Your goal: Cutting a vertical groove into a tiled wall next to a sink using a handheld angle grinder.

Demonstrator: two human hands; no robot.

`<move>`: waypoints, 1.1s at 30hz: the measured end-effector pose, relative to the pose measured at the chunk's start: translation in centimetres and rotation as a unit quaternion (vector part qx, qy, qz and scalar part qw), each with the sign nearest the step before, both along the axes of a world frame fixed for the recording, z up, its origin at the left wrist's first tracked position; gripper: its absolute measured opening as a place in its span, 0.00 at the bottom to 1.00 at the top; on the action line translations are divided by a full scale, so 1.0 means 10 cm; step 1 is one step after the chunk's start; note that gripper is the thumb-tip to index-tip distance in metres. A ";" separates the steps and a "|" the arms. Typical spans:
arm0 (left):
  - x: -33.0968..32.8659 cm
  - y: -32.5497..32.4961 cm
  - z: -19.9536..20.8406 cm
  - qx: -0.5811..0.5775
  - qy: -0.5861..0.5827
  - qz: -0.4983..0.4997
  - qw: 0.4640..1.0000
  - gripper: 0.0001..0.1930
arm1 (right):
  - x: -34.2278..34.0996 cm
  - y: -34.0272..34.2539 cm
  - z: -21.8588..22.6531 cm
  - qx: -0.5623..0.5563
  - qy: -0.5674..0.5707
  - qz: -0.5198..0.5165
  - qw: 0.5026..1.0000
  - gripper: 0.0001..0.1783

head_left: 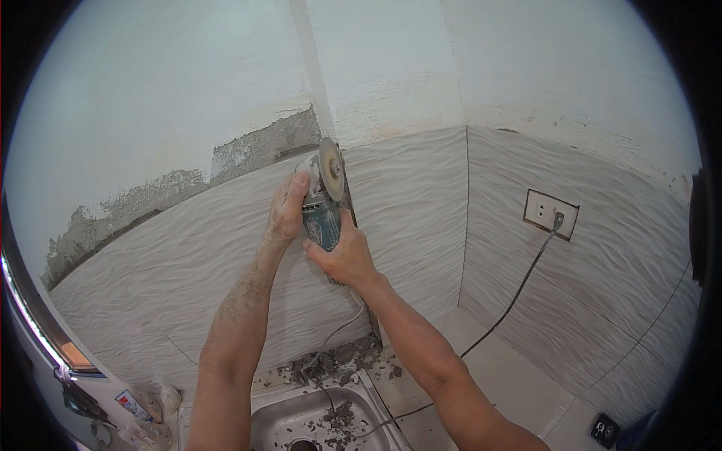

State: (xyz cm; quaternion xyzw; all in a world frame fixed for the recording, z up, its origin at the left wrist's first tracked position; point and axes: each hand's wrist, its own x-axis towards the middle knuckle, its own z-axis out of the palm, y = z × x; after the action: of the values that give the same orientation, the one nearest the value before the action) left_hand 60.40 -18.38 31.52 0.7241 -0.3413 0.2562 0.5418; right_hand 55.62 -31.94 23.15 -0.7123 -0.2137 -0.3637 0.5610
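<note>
Both my hands grip a teal angle grinder [324, 226], held upright against the wavy tiled wall [406, 195]. My left hand [289, 207] is closed around the grinder's head, near its grey gear housing. Lower down, my right hand [347, 254] wraps the teal body. The round cutting disc [332, 168] stands edge-on to the wall, beside a dark vertical gap in the tiles; whether it touches cannot be told. Above the tiles to the left runs a strip of rough grey mortar [263, 146], where the white paint is gone.
A steel sink [271, 417] lies below, with broken rubble [338, 364] on its back ledge and in its basin. The grinder's power cord [511, 301] passes my right arm to a wall socket [540, 210]. Bottles and a tube [134, 406] stand at lower left.
</note>
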 end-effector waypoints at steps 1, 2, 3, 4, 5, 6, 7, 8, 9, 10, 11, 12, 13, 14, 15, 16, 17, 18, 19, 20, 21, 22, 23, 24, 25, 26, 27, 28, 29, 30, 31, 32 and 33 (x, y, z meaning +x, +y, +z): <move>-0.01 -0.01 0.00 -0.013 0.000 -0.010 1.000 0.31 | 0.00 0.00 0.00 -0.001 0.003 -0.002 1.000 0.38; -0.02 -0.03 0.00 -0.025 0.000 -0.021 0.999 0.31 | 0.00 0.00 0.00 0.000 0.003 -0.002 1.000 0.38; -0.03 -0.03 0.01 -0.024 0.000 -0.022 0.999 0.31 | 0.01 0.00 -0.01 0.002 -0.003 0.000 1.000 0.38; -0.06 -0.04 0.02 -0.019 0.001 -0.019 1.000 0.31 | 0.02 0.00 -0.02 0.004 -0.008 0.002 1.000 0.38; -0.07 -0.04 0.03 -0.014 0.002 -0.015 1.000 0.31 | 0.04 0.01 -0.03 0.005 -0.008 0.002 1.000 0.38; -0.03 -0.02 0.01 -0.014 0.002 -0.015 1.000 0.31 | 0.05 0.01 -0.03 0.008 -0.010 0.009 1.000 0.38; 0.06 0.00 -0.03 -0.022 0.002 -0.022 1.000 0.31 | 0.06 0.02 -0.04 0.011 -0.012 0.015 1.000 0.38; 0.11 0.01 -0.03 -0.030 0.003 -0.028 0.999 0.31 | 0.07 0.02 -0.04 0.011 -0.012 0.016 1.000 0.38; 0.14 0.03 -0.05 -0.031 0.004 -0.027 0.999 0.31 | 0.07 0.02 -0.04 0.011 -0.012 0.012 1.000 0.38; 0.18 0.05 -0.07 -0.025 0.002 -0.029 0.999 0.31 | 0.07 0.03 -0.05 0.010 -0.011 0.010 1.000 0.38; 0.19 0.04 -0.06 -0.018 0.000 -0.031 0.999 0.31 | 0.07 0.02 -0.04 0.011 -0.012 0.010 1.000 0.38; 0.21 0.03 -0.05 -0.017 -0.001 -0.031 0.999 0.31 | 0.06 0.01 -0.03 0.015 -0.014 0.012 1.000 0.38; 0.23 0.02 -0.05 -0.015 -0.006 -0.034 0.999 0.31 | 0.06 0.00 -0.02 0.018 -0.017 0.014 1.000 0.38; 0.23 0.02 -0.05 -0.016 -0.011 -0.037 0.999 0.31 | 0.07 0.00 -0.03 0.017 -0.016 0.014 1.000 0.38; 0.23 0.01 -0.05 -0.017 -0.010 -0.038 0.999 0.31 | 0.09 0.01 -0.04 0.018 -0.020 0.012 1.000 0.38; 0.21 0.01 -0.06 -0.016 -0.011 -0.034 0.999 0.31 | 0.10 0.01 -0.05 0.019 -0.025 0.010 0.999 0.38; 0.19 0.00 -0.05 -0.016 -0.012 -0.031 0.999 0.31 | 0.10 0.00 -0.06 0.019 -0.024 0.010 0.999 0.38; 0.16 -0.01 -0.04 -0.016 -0.011 -0.031 0.999 0.31 | 0.11 0.00 -0.06 0.016 -0.019 0.010 1.000 0.38; 0.14 -0.02 -0.04 -0.016 -0.017 -0.025 0.999 0.31 | 0.11 -0.01 -0.06 0.014 -0.013 0.010 1.000 0.38; 0.12 -0.02 -0.03 -0.016 -0.023 -0.017 0.999 0.31 | 0.11 0.00 -0.06 0.014 -0.013 0.011 1.000 0.38; 0.13 -0.01 -0.03 -0.015 -0.023 -0.016 0.999 0.31 | 0.12 0.01 -0.06 0.012 -0.015 0.008 1.000 0.38; 0.15 0.02 -0.03 -0.004 -0.028 -0.014 0.999 0.31 | 0.12 0.01 -0.06 0.010 -0.016 0.005 1.000 0.38; 0.16 0.02 -0.02 0.008 -0.033 -0.012 0.999 0.31 | 0.12 0.01 -0.06 0.010 -0.016 0.005 1.000 0.38; 0.16 0.02 -0.03 0.008 -0.032 -0.012 0.999 0.31 | 0.11 0.01 -0.06 0.013 -0.013 0.010 1.000 0.38; 0.15 0.02 -0.03 0.005 -0.033 -0.015 0.999 0.30 | 0.11 0.01 -0.06 0.017 -0.010 0.014 1.000 0.39; 0.14 0.02 -0.03 0.001 -0.034 -0.018 0.999 0.30 | 0.11 0.01 -0.06 0.017 -0.010 0.014 1.000 0.39; 0.17 0.03 -0.04 0.002 -0.034 -0.018 0.999 0.30 | 0.12 0.02 -0.07 0.019 -0.011 0.014 1.000 0.39; 0.22 0.04 -0.05 -0.007 -0.028 -0.022 0.999 0.30 | 0.12 0.02 -0.07 0.021 -0.013 0.015 1.000 0.39; 0.22 0.04 -0.05 -0.015 -0.023 -0.027 0.999 0.30 | 0.12 0.03 -0.07 0.021 -0.013 0.015 1.000 0.39; 0.22 0.04 -0.05 -0.015 -0.023 -0.027 0.999 0.30 | 0.12 0.03 -0.07 0.022 -0.018 0.015 0.999 0.39; 0.21 0.04 -0.04 -0.007 -0.022 -0.028 0.999 0.30 | 0.12 0.03 -0.06 0.023 -0.023 0.015 0.999 0.39; 0.19 0.03 -0.03 0.001 -0.022 -0.030 0.999 0.30 | 0.12 0.02 -0.07 0.023 -0.023 0.014 0.999 0.39; 0.16 0.02 -0.02 0.001 -0.022 -0.030 0.999 0.30 | 0.12 0.02 -0.07 0.022 -0.025 0.013 0.999 0.39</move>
State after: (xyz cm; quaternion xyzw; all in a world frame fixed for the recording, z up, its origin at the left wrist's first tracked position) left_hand 62.02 -18.21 31.30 0.7081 -0.3752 0.2552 0.5411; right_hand 56.80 -31.76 22.44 -0.6875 -0.2286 -0.3785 0.5760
